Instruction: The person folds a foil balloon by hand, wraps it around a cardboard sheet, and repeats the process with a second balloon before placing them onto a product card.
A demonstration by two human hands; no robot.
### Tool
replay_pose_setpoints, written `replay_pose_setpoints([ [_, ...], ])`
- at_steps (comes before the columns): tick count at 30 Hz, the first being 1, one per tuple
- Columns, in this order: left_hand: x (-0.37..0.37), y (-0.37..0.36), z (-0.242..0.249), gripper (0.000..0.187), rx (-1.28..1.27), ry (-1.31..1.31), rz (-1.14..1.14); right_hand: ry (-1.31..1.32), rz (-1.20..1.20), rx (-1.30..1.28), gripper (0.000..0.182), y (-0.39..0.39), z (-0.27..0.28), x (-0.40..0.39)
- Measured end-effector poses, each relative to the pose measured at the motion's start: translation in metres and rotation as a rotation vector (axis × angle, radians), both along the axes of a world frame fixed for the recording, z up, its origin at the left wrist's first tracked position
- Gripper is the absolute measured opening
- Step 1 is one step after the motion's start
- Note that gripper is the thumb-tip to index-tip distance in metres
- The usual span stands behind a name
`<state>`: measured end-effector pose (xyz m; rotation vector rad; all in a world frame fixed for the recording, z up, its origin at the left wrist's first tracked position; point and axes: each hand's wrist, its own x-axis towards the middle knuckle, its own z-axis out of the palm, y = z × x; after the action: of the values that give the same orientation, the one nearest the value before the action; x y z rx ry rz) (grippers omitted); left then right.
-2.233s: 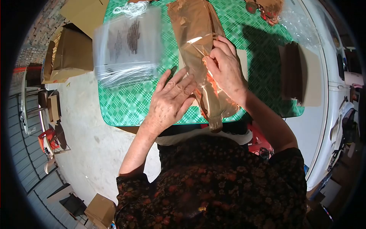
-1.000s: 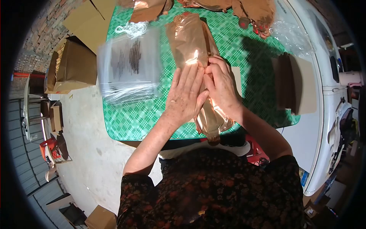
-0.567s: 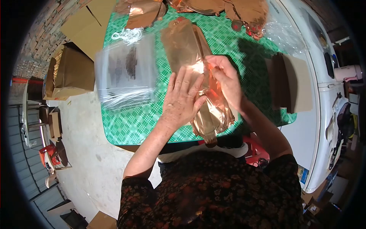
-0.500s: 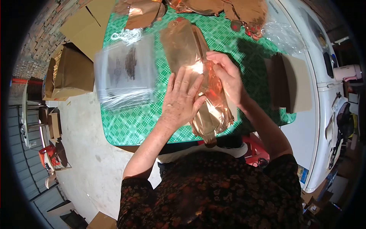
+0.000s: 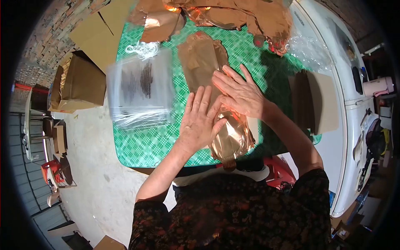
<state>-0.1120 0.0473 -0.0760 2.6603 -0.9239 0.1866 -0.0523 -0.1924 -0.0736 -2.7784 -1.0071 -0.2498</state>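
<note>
A folded copper-coloured foil balloon (image 5: 200,62) lies lengthwise on the green checked tablecloth (image 5: 141,148). My left hand (image 5: 198,125) rests flat on its left side, fingers stretched out. Across its middle lies my right hand (image 5: 241,93), with the palm down and the fingers spread. The two hands are close together, and they hide the middle of the foil. Crinkled, shiny foil shows below them, ending in a narrow tab near the table's front edge.
A stack of clear plastic bags (image 5: 139,89) lies left, with white string (image 5: 143,50) behind it. More copper foil balloons (image 5: 225,14) cover the far edge. Cardboard (image 5: 323,102) and crumpled clear plastic (image 5: 310,52) are right, beside a white fridge (image 5: 343,75). An open carton (image 5: 83,83) stands left.
My right hand has turned from a raised, curled pose to palm down and spread on the foil. My left hand stays flat on it. The whole view has shifted slightly.
</note>
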Motion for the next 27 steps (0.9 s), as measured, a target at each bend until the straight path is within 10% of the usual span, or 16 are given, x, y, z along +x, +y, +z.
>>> replay_pose_setpoints([
  [10, 0.0, -0.001, 0.002, 0.075, 0.039, 0.029, 0.01, -0.198, -0.057, -0.111, 0.061, 0.013, 0.005, 0.097],
  [20, -0.001, 0.0, 0.002, 0.073, 0.024, 0.029, 0.007, 0.159, -0.12, -0.038, 0.089, 0.054, 0.033, 0.2],
  [27, -0.001, 0.0, 0.004, 0.073, 0.038, 0.047, 0.009, 0.552, -0.172, -0.148, 0.066, 0.061, 0.058, 0.228],
])
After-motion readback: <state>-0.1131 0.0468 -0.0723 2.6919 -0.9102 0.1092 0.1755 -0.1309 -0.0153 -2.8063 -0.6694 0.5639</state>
